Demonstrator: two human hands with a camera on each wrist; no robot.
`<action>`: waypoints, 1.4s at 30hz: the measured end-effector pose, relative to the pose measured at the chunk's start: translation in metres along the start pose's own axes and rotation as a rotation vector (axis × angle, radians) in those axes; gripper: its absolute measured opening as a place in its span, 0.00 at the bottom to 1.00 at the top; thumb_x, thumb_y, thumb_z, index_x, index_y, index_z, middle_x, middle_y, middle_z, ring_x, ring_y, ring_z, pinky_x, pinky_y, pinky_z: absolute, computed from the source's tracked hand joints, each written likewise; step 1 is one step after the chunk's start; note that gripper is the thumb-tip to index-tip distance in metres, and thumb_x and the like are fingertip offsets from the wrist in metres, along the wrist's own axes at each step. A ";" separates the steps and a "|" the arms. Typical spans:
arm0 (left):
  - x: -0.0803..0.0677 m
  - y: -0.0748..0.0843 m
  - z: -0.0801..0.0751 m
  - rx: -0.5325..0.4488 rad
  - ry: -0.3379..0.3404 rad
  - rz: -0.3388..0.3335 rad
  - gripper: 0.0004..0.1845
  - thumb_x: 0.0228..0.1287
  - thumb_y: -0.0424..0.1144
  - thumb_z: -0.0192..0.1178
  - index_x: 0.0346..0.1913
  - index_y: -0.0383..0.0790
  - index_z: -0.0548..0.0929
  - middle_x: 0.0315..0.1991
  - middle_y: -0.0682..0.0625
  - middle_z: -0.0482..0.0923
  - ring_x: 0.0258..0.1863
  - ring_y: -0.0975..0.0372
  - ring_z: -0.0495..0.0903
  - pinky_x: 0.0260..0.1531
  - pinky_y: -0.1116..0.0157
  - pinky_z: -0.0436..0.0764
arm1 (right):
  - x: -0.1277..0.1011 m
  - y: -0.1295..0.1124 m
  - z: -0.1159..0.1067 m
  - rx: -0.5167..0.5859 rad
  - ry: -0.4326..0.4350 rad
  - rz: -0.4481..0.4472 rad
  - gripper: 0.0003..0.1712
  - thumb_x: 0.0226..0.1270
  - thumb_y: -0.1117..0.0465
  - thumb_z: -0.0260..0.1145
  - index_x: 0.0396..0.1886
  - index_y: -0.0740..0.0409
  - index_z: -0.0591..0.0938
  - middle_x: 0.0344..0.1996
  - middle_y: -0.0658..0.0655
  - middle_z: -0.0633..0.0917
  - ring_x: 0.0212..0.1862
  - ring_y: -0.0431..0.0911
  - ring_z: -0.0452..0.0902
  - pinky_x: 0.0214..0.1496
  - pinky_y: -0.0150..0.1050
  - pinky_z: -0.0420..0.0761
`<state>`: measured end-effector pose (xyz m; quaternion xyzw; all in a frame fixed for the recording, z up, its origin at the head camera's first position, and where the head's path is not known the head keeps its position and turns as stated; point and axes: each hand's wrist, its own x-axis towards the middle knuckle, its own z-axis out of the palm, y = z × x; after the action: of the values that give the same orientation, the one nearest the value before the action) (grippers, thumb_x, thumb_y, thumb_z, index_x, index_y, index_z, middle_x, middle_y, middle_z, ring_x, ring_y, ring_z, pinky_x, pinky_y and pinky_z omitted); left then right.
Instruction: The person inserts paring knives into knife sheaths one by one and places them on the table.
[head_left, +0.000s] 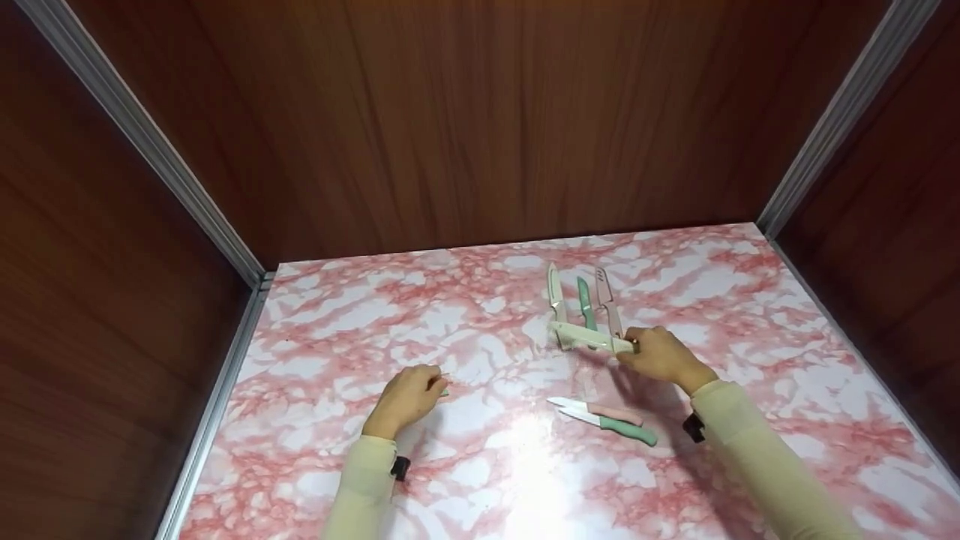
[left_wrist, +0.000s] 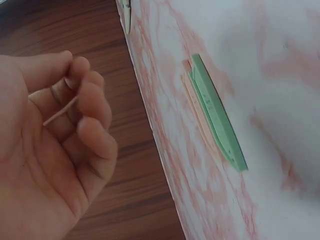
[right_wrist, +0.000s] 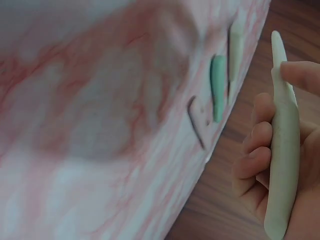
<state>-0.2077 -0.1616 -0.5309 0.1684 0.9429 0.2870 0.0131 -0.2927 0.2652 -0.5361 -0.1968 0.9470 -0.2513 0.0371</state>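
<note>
Head view: right hand [head_left: 660, 354] gripping a cream knife [head_left: 589, 337] by its handle, blade lifted over three sheaths [head_left: 586, 302] on the marble table [head_left: 337, 337]. Left wrist view: left hand [left_wrist: 55, 145] curled, pinching a thin sliver [left_wrist: 60, 111]. Right wrist view: fingers wrapped round the handle, seemingly for aiming.

Both arms, in cream sleeves, reach forward side by side. The left hand [head_left: 409, 397] hovers low, its fingers [left_wrist: 92, 107] loosely curled toward the palm, the thumb extended above them. The right hand [head_left: 660, 356], farther forward, has its fingers [right_wrist: 257, 150] curled in a closed grip, the thumb pressing along the top.
</note>
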 end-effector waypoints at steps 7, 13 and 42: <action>0.000 -0.006 0.002 0.023 -0.012 0.006 0.15 0.73 0.43 0.50 0.28 0.41 0.78 0.24 0.55 0.69 0.21 0.64 0.66 0.25 0.65 0.68 | 0.001 0.012 0.000 0.042 0.017 0.061 0.11 0.59 0.63 0.65 0.37 0.67 0.78 0.19 0.54 0.80 0.16 0.42 0.73 0.19 0.38 0.72; -0.001 -0.007 0.005 0.006 -0.043 -0.027 0.13 0.71 0.39 0.51 0.28 0.41 0.78 0.24 0.54 0.68 0.22 0.63 0.65 0.25 0.64 0.67 | 0.005 0.020 0.001 0.066 0.108 0.100 0.08 0.59 0.64 0.64 0.34 0.66 0.78 0.24 0.57 0.79 0.22 0.46 0.73 0.23 0.40 0.73; -0.004 -0.012 0.014 -0.020 -0.046 -0.036 0.16 0.70 0.39 0.53 0.21 0.45 0.68 0.17 0.56 0.60 0.15 0.66 0.58 0.20 0.68 0.61 | 0.043 0.050 0.013 0.064 0.199 0.516 0.22 0.68 0.56 0.51 0.42 0.76 0.71 0.38 0.76 0.78 0.41 0.69 0.76 0.41 0.58 0.74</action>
<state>-0.2055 -0.1649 -0.5495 0.1576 0.9424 0.2920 0.0415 -0.3475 0.2827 -0.5708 0.0780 0.9564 -0.2811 0.0130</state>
